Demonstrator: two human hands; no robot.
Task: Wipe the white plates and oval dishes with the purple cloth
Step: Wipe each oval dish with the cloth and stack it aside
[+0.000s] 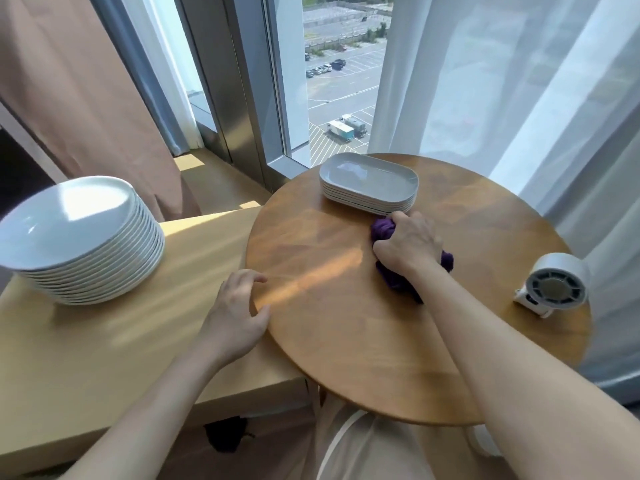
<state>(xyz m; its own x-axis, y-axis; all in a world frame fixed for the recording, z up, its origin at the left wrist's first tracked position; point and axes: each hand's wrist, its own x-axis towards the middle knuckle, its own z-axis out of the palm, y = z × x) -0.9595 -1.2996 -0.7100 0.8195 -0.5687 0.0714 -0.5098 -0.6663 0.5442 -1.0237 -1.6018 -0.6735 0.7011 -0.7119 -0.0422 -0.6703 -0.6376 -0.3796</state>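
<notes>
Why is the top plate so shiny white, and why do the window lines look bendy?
Head view: window daylight glares off the round plate stack and streaks the round table; the wide-angle lens bows the window frame; the purple cloth in the right hand looks dark.

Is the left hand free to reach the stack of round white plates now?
Likely yes: the left hand holds nothing, resting at the round wooden table edge; only bare pale benchtop separates it from the stack of round white plates.
</notes>
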